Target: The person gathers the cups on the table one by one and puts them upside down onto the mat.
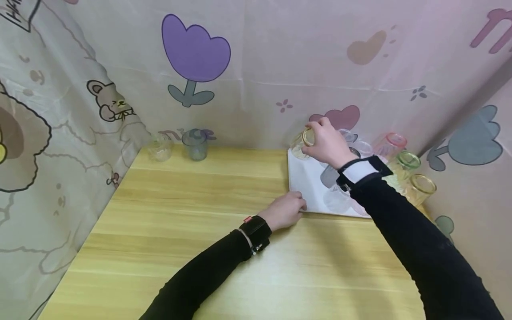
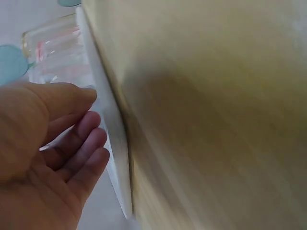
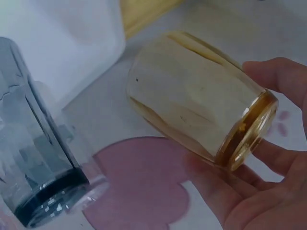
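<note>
My right hand [image 1: 330, 144] grips an amber-tinted drinking glass [image 3: 192, 96] near its thick gold-coloured end, thumb on one side and fingers on the other. The glass is tilted over the back left corner of a white tray [image 1: 306, 182]. In the right wrist view, a grey-blue glass with a dark band [image 3: 41, 139] stands close by. My left hand [image 1: 284, 211] is at the tray's front left corner. Seen from the left wrist, its loosely bent fingers [image 2: 86, 143] and thumb lie right at the tray's edge [image 2: 112, 129].
Several tinted glasses stand along the tray's right side, among them a pink glass [image 1: 390, 146], a green glass [image 1: 408, 161] and another amber glass [image 1: 420, 189]. At the wooden table's [image 1: 192, 200] back left are a clear glass [image 1: 161, 150] and a grey-blue glass [image 1: 196, 149]. Printed cloth [image 1: 256, 53] hangs behind.
</note>
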Demonstrator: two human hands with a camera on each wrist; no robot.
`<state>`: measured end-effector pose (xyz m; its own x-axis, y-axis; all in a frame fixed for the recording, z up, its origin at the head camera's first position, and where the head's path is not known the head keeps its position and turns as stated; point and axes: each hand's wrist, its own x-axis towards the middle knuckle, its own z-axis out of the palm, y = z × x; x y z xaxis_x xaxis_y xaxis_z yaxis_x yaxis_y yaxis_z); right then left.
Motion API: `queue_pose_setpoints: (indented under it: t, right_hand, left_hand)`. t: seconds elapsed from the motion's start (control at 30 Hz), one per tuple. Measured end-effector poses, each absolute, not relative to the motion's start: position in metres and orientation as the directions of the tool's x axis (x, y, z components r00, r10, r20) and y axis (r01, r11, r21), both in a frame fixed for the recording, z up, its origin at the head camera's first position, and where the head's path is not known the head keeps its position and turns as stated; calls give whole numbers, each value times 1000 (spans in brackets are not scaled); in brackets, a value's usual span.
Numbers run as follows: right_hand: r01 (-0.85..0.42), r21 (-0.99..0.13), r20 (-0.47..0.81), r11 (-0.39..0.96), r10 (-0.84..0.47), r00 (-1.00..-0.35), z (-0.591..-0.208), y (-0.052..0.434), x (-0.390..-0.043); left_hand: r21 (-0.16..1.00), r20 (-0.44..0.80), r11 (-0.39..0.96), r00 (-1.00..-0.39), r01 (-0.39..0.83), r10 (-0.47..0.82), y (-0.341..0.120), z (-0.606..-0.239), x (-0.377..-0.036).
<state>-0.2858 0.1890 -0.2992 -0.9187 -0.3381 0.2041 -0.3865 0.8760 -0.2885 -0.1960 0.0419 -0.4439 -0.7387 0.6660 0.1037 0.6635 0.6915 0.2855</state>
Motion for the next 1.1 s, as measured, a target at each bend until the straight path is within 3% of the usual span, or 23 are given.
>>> queue_pose_setpoints:
  t: [0.4, 1.1]
  right_hand:
    - [-282, -242, 25, 929, -284, -958, -322, 176, -344]
    - [-230, -209, -28, 950, -241, -970, -356, 185, -377]
  left_hand:
    - [57, 37, 751, -754, 657, 656, 58, -440, -197]
    - [4, 28, 760, -760, 650, 650, 65, -443, -204]
